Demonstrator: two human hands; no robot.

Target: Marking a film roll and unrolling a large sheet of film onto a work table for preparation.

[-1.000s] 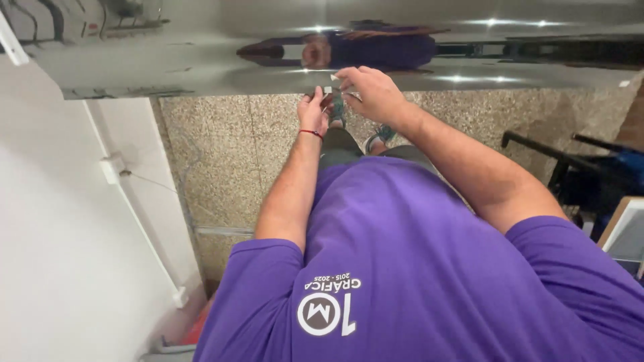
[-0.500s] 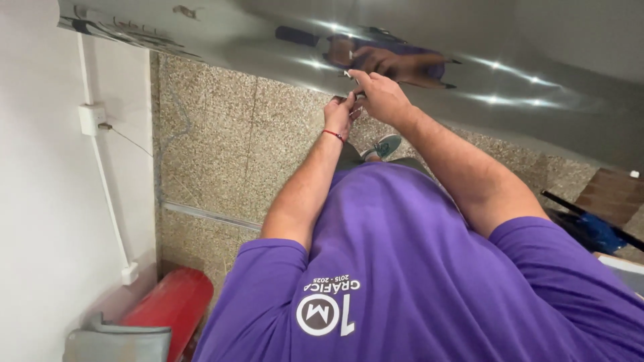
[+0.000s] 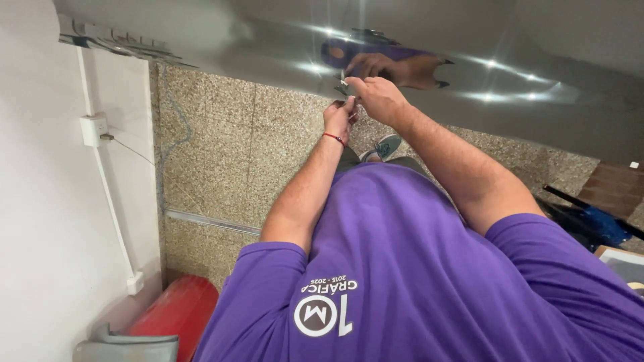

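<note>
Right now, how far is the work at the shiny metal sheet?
Done: nothing finished shows on the metal sheet; its surface only reflects the arms. In hand: the left hand pinches a small shiny piece at the sheet's lower edge, and the right hand works beside it. Left: the piece is too small to judge whether it is fixed.

There are two hands: one left hand (image 3: 337,118) and one right hand (image 3: 377,98), both raised to the edge of one shiny metal sheet (image 3: 282,40). One red bracelet (image 3: 333,138) is on the left wrist. One purple shirt (image 3: 416,268) is visible. Below I count one shoe (image 3: 385,147), one red container (image 3: 176,314), one white wall socket (image 3: 93,129) and one white conduit (image 3: 107,201).
</note>
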